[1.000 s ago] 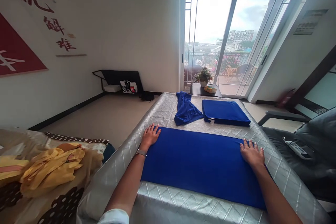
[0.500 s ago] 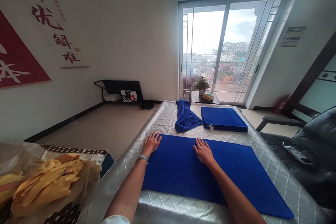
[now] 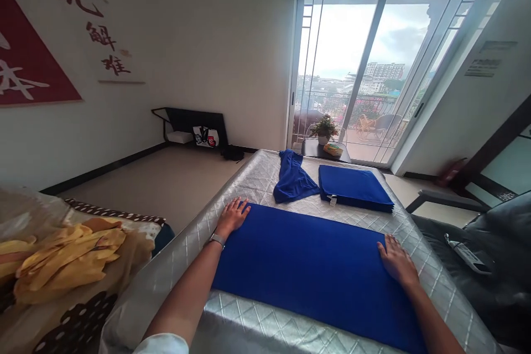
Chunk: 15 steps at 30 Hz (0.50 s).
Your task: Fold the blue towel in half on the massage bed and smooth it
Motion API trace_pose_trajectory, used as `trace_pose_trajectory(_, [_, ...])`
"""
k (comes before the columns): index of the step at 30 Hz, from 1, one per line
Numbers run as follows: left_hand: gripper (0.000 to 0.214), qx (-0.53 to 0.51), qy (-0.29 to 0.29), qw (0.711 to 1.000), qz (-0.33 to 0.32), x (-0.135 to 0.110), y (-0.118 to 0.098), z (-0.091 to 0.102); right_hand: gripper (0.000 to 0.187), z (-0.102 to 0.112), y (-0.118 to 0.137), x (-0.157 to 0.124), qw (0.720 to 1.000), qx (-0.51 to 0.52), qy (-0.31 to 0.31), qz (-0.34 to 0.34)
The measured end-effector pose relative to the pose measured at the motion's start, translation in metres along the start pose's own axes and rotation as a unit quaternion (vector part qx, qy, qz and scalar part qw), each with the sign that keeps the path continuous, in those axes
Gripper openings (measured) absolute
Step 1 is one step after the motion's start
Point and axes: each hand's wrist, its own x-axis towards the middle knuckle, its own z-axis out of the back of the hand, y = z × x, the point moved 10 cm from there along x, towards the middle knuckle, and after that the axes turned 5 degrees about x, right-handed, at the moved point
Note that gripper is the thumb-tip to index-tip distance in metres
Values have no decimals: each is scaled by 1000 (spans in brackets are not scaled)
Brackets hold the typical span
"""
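The silver quilted counter (image 3: 251, 183) is stretching away in front of you, and it's carrying all the blue fabric. The big blue cloth (image 3: 311, 276) is lying flat across its near part, right under both your hands. Beyond it, the folded stack (image 3: 354, 183) is sitting over to the right, and just left of that, 1 crumpled cloth (image 3: 291, 183) is slumping loose. Now the 2 hands: your left hand (image 3: 234, 215) is resting palm down at the far left corner, grip released; your right hand (image 3: 398, 261) is lying at the far right corner, grip released too, no fabric visibly pinched. You're apparently smoothing and squaring this piece. The next move, I'm judging, is calling for a light hold on 2 corners and even tension, so nothing is creasing.
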Motion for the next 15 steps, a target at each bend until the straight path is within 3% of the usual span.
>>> trace_pose_trajectory(11, [57,18,17,1000,9,1,-1,0,79,-4,3,2,998,42,-47,9])
trace_pose_trajectory(15, [57,19,-48,999,15,-4,-5,19,78,-1,4,1,999,33,-42,4])
